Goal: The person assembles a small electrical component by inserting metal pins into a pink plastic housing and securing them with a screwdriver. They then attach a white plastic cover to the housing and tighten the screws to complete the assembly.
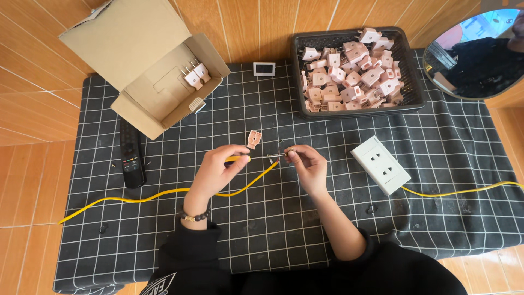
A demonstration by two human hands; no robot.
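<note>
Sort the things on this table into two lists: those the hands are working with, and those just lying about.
In use: thin yellow cable, held by left hand; its bare wire ends, pinched by right hand; pink plastic plug half beside them.

Lying about: black remote control; white wall socket; round mirror; small white frame.

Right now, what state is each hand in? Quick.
Left hand: closed on the yellow cable.
Right hand: fingertips pinched on the bare wire ends of that cable.
</note>
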